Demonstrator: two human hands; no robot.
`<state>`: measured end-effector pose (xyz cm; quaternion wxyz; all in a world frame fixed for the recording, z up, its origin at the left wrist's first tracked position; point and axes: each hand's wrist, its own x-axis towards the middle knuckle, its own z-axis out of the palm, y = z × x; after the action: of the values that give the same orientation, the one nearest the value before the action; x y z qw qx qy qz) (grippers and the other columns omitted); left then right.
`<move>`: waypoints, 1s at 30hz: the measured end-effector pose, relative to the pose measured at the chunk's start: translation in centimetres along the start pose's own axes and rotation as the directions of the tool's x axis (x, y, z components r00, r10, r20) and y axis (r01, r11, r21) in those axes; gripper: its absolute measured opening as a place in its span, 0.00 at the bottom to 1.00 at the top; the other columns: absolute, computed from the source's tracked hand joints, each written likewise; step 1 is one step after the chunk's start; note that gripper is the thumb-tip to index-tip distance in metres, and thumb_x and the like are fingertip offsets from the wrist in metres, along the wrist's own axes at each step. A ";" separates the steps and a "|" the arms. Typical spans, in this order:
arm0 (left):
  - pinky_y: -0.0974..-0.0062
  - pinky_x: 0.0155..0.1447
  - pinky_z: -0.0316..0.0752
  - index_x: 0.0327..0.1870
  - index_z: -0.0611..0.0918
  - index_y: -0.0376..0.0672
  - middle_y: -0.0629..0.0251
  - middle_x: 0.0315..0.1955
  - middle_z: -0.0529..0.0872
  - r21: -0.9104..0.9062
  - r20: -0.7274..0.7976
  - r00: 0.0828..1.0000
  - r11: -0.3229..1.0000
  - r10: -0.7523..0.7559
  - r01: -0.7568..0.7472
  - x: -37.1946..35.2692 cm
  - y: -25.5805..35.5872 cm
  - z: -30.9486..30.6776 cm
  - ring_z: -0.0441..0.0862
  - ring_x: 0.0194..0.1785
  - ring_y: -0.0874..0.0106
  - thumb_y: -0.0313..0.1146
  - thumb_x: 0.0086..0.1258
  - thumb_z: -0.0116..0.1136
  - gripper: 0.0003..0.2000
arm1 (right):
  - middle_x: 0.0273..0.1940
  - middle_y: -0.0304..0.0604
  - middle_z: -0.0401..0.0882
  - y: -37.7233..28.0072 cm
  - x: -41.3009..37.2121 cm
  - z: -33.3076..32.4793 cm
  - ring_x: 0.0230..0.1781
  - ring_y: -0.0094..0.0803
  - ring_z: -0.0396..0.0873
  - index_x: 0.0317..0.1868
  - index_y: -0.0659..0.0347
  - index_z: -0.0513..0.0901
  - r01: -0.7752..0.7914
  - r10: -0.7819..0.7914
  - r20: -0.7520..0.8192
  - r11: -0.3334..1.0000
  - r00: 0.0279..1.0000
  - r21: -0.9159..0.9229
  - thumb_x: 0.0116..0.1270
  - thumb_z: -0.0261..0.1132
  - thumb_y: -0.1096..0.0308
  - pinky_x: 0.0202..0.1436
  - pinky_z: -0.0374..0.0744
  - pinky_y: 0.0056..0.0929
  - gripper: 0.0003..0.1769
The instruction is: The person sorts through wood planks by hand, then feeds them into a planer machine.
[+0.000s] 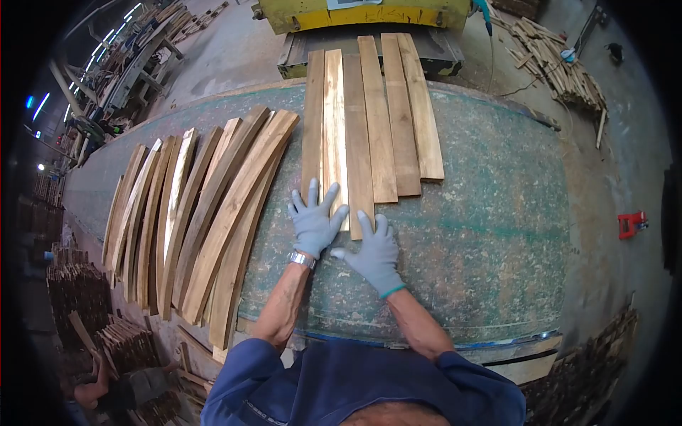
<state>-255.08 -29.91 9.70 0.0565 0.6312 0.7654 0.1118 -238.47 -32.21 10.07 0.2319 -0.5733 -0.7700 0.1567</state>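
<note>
My left hand (315, 221), in a grey glove with a metal watch at the wrist, lies open with spread fingers. Its fingertips rest on the near ends of a brown wooden board (312, 121) and a paler, shiny board (334, 121). My right hand (375, 254), also gloved in grey, is open beside it. Its fingertips are at the near end of a longer brown board (358, 156). Further right in the same row lie a light board (379, 128), a darker board (400, 121) and a slanted pale board (423, 113). Their near ends are staggered.
Several wooden boards (234, 234) lie piled on the left of the green, worn table (483, 241). The row's far ends reach a yellow machine (362, 15). Scrap wood (561, 64) and a red tool (629, 224) are on the floor at right. Another person (121, 389) is at lower left.
</note>
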 end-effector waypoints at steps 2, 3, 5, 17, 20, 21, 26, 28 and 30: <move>0.39 0.75 0.46 0.73 0.68 0.71 0.56 0.77 0.59 0.053 -0.006 0.998 0.997 -0.064 0.065 0.2 -0.2 0.1 0.52 0.75 0.34 0.67 0.68 0.50 0.33 | 0.52 0.50 0.66 -0.2 0.1 1.7 0.51 0.49 0.71 0.69 0.55 0.69 -0.079 0.078 -0.015 0.996 0.997 -0.051 0.52 0.74 0.45 0.48 0.76 0.45 0.46; 0.39 0.75 0.46 0.74 0.68 0.71 0.56 0.77 0.58 0.045 -0.005 0.998 0.997 -0.066 0.067 0.3 -0.6 0.1 0.52 0.75 0.34 0.68 0.68 0.49 0.33 | 0.52 0.50 0.66 -0.3 0.3 2.0 0.51 0.49 0.71 0.70 0.54 0.67 -0.107 0.105 -0.028 0.992 0.994 -0.060 0.52 0.74 0.46 0.47 0.77 0.46 0.47; 0.40 0.75 0.46 0.74 0.67 0.71 0.56 0.77 0.58 0.026 0.002 0.998 0.997 -0.068 0.068 0.4 -1.4 0.0 0.51 0.76 0.34 0.68 0.68 0.49 0.33 | 0.52 0.51 0.65 -0.4 0.6 2.4 0.50 0.48 0.70 0.71 0.54 0.64 -0.167 0.163 -0.054 0.983 0.985 -0.081 0.53 0.73 0.49 0.45 0.77 0.46 0.47; 0.44 0.75 0.49 0.74 0.69 0.69 0.55 0.77 0.59 -0.012 -0.037 0.998 0.999 -0.050 0.049 0.4 -2.4 0.0 0.57 0.75 0.40 0.68 0.68 0.46 0.34 | 0.56 0.66 0.78 -0.5 5.3 2.5 0.54 0.56 0.81 0.68 0.71 0.62 -0.427 0.364 0.224 0.774 0.904 0.467 0.58 0.70 0.56 0.58 0.78 0.46 0.44; 0.44 0.74 0.50 0.73 0.70 0.69 0.55 0.76 0.60 -0.024 -0.052 0.997 0.998 -0.053 0.052 0.5 -2.2 0.1 0.57 0.74 0.40 0.68 0.67 0.47 0.34 | 0.61 0.65 0.73 -2.4 7.7 1.8 0.56 0.56 0.78 0.70 0.68 0.63 -0.397 0.413 -0.017 0.886 0.911 0.242 0.61 0.68 0.53 0.57 0.77 0.46 0.43; 0.44 0.74 0.50 0.73 0.70 0.68 0.55 0.76 0.61 -0.024 -0.060 0.997 0.998 -0.052 0.051 0.6 -2.3 0.3 0.58 0.74 0.40 0.69 0.66 0.48 0.34 | 0.63 0.64 0.71 -2.9 9.2 2.2 0.56 0.56 0.77 0.71 0.66 0.63 -0.360 0.382 -0.091 0.913 0.920 0.191 0.63 0.67 0.52 0.57 0.77 0.47 0.42; 0.34 0.73 0.47 0.72 0.71 0.69 0.54 0.75 0.63 -0.028 -0.156 0.982 0.993 0.105 -0.111 -0.6 -2.5 -0.3 0.57 0.73 0.33 0.71 0.54 0.58 0.41 | 0.66 0.56 0.62 -2.8 10.4 4.2 0.55 0.49 0.70 0.75 0.48 0.63 -0.282 0.261 -0.121 0.937 0.958 -0.205 0.67 0.62 0.48 0.54 0.72 0.46 0.38; 0.30 0.71 0.48 0.70 0.73 0.71 0.54 0.74 0.64 0.042 -0.088 0.949 0.953 0.303 -0.300 -1.5 -3.3 -0.6 0.58 0.73 0.33 0.72 0.53 0.59 0.40 | 0.67 0.56 0.61 -2.6 7.7 4.6 0.56 0.50 0.69 0.75 0.48 0.62 -0.269 0.241 -0.131 0.921 0.962 -0.281 0.68 0.61 0.48 0.55 0.71 0.48 0.38; 0.27 0.69 0.50 0.68 0.75 0.73 0.56 0.72 0.68 0.061 -0.105 0.901 0.907 0.421 -0.417 -1.5 -3.8 -0.3 0.62 0.71 0.34 0.73 0.51 0.61 0.39 | 0.65 0.55 0.64 -3.0 5.9 4.1 0.57 0.51 0.69 0.72 0.49 0.68 -0.279 0.261 -0.102 0.927 0.960 -0.252 0.69 0.60 0.49 0.58 0.70 0.49 0.34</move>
<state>-258.54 -32.06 9.01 -0.0248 0.7744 0.6157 0.1436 -244.48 -27.39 9.22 0.1550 -0.7045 -0.6896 0.0639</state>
